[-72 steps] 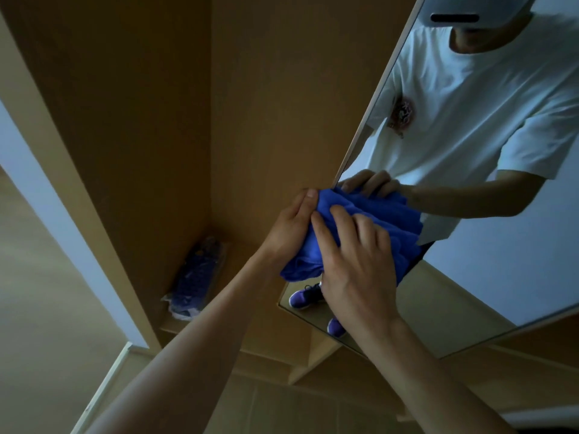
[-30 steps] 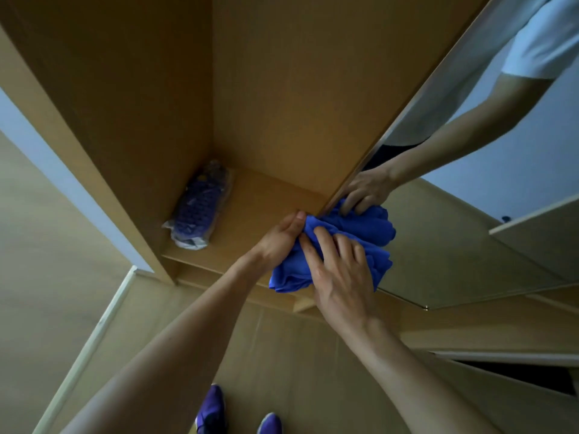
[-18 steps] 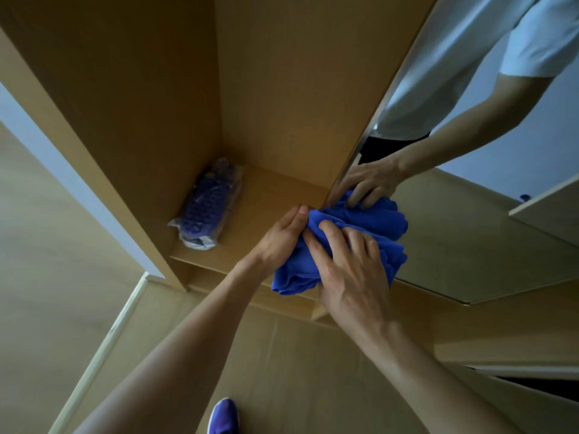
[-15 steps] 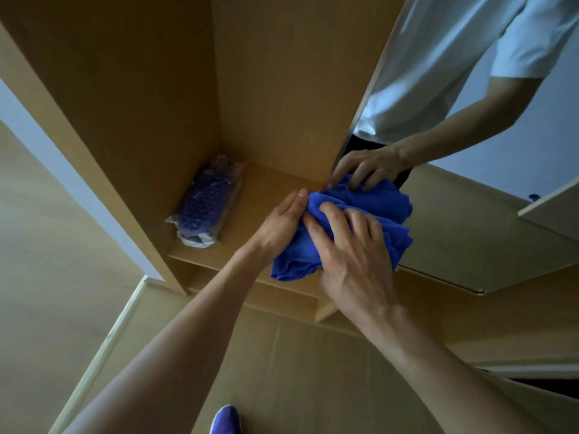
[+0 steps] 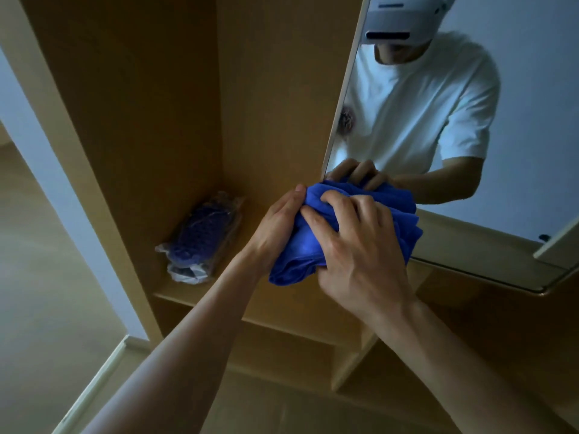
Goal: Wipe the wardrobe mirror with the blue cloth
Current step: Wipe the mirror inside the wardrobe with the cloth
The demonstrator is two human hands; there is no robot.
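2 hands on blue cloth [image 5: 302,249] - bunched wad between them, pressed against wardrobe mirror [image 5: 517,126] at its lower-left edge. On wad's left side, left hand [image 5: 275,228] wraps fingers round it. On top, right hand [image 5: 360,249] grips, fingers curled into fabric. Plastic-wrapped bundle [image 5: 200,236] on shelf [image 5: 188,303], left of left hand - well apart.

soft blue cloth [image 5: 404,214], glossy mirror [image 5: 517,120] glass, matt wood wardrobe [image 5: 266,89].

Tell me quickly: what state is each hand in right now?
The left hand grips the bunched blue fabric cloth.
The right hand grips the same cloth, fingers curled into it.
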